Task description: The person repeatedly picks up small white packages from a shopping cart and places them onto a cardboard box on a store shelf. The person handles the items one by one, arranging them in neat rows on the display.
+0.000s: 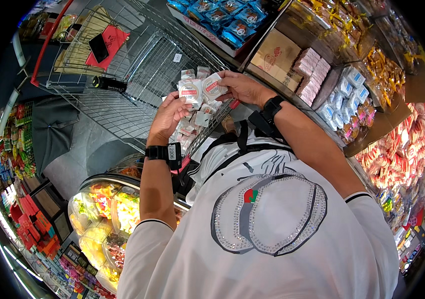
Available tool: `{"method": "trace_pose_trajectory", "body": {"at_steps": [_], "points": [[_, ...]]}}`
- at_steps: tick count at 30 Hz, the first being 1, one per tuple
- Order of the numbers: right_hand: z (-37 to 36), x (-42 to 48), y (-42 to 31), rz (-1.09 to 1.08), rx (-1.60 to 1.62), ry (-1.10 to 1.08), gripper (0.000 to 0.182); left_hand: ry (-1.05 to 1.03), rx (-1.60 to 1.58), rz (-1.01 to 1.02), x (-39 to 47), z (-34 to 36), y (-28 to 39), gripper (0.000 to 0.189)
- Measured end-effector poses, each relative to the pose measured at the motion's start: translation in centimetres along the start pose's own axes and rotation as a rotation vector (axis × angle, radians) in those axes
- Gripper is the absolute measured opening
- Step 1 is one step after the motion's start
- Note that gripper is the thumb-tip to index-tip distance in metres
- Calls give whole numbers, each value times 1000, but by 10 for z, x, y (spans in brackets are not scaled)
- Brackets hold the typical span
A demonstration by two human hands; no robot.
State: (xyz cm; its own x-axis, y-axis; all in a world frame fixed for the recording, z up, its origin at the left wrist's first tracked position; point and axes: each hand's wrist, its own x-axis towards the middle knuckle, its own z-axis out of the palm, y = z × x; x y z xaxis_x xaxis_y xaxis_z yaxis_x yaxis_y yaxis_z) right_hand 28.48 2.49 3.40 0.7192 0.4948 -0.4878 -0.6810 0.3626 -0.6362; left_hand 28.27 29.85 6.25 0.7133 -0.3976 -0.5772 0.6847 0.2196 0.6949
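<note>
Over the wire shopping cart, my left hand (171, 114) pinches a small white packet with a round red-and-white label (190, 92) by its lower edge. To its right, my right hand (236, 86) holds a similar white packet (213, 86) by its right side. The two packets are side by side, their labels turned up. Beneath and around them, a heap of like packets (187, 128) lies in the near end of the metal cart (115, 108). Both wrists wear black straps with small black devices.
In the cart's upper part lie a black phone (99, 48) on a red packet (114, 41) and a black cylindrical item (109, 84). Boxed blue packets (231, 18) stand beyond; shelf bins at the right hold a cardboard box (275, 56) and wrapped snacks. A domed candy display (104, 224) stands at lower left.
</note>
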Motion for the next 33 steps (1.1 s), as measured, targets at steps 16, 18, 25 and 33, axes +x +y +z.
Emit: {"method": "trace_pose_trajectory", "body": {"at_steps": [16,18,25,33], "points": [[8,-6,-7,-15,-60,11,53,5,543,-10,18,48,-24,41],[11,-6,-7,-38,-128,27,48,-35,677,2,16,50,-19,46],[1,-4,-3,-6,-99,60,51,131,526,-64,54,-12,-21,44],[2,0,-6,32,-57,34,51,-285,1491,60,84,-72,-109,59]]}}
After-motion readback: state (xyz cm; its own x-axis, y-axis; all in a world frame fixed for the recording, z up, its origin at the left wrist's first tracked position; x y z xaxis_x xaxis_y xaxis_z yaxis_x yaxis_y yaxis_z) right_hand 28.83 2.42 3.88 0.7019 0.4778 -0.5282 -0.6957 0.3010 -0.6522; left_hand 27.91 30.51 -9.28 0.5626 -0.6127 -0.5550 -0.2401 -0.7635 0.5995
